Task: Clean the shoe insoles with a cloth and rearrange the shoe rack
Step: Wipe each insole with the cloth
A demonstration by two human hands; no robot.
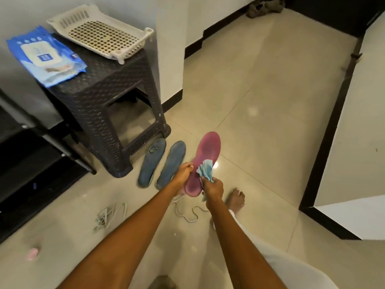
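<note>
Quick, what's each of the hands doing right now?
Left hand: grips the pink insole by its edge.
Right hand: holds the blue cloth against the insole.

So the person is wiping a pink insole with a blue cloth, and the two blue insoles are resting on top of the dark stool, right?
Not quite. The head view shows the two blue insoles lying on the floor beside the dark stool, not on top of it. The rest holds: the left hand holds the pink insole while the right hand wipes it with a blue cloth.

Both hands [184, 171] [213, 187] in closed grip
</note>
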